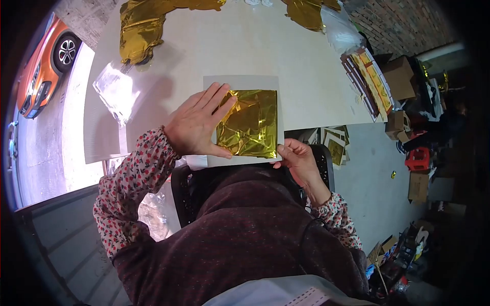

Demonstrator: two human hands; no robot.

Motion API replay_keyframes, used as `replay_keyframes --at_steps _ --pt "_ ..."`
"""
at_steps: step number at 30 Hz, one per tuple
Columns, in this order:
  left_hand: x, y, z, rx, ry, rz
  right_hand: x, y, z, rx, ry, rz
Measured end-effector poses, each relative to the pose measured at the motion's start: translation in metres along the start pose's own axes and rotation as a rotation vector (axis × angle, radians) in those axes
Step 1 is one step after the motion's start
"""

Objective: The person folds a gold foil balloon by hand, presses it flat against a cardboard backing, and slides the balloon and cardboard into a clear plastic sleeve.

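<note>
A shiny gold foil square [249,125], creased across its surface, lies on a larger grey card [240,82] at the table's near edge. My left hand [198,122] rests flat over the foil's left side with fingers spread, some fingertips on the foil and the palm on the card. At the lower right corner, my right hand [298,159] pinches the card's edge between thumb and fingers, close to the foil's corner. The fingers beneath the card are partly hidden.
Gold foil pieces [140,35] and another foil bundle [306,14] lie on the far part of the pale table [240,46]. Clear plastic [116,89] is at left. Printed card strips [368,84] sit at right. Below the table edge are stacked cards [335,148] and a red stool [418,159].
</note>
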State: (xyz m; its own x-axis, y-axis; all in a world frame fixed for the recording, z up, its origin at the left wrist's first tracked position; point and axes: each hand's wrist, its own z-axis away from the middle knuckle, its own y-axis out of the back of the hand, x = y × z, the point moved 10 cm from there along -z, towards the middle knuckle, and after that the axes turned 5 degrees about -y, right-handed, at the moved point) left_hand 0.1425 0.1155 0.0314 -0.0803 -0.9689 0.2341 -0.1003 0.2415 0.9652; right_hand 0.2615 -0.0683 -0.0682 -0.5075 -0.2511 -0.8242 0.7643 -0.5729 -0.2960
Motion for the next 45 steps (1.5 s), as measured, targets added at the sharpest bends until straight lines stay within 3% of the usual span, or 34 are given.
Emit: replay_keyframes --at_steps 6,9,12,16,21,29,37,45 --pt "0.005 -0.005 -0.002 0.001 -0.031 -0.036 -0.017 0.001 -0.023 -0.009 0.01 -0.062" --pt "0.007 -0.005 -0.001 -0.009 -0.051 -0.019 -0.011 -0.007 -0.019 0.163 0.062 -0.05" --pt "0.01 -0.009 0.0 -0.05 -0.061 0.011 0.006 -0.004 -0.014 0.04 -0.03 -0.052" --pt "0.013 -0.011 0.0 -0.066 -0.07 0.014 0.006 -0.018 -0.006 0.03 -0.193 -0.392" --pt "0.012 -0.01 0.002 -0.073 -0.075 0.004 0.011 -0.024 -0.021 0.013 -0.191 -0.1" --pt "0.01 -0.012 0.002 -0.008 -0.105 0.044 0.009 -0.021 -0.026 0.045 -0.08 0.015" --pt "0.011 0.002 0.011 0.187 -0.113 0.046 0.003 -0.024 -0.024 0.03 0.007 -0.11" --pt "-0.004 0.003 0.015 0.161 -0.06 0.048 0.005 0.01 -0.026 0.089 0.01 -0.104"
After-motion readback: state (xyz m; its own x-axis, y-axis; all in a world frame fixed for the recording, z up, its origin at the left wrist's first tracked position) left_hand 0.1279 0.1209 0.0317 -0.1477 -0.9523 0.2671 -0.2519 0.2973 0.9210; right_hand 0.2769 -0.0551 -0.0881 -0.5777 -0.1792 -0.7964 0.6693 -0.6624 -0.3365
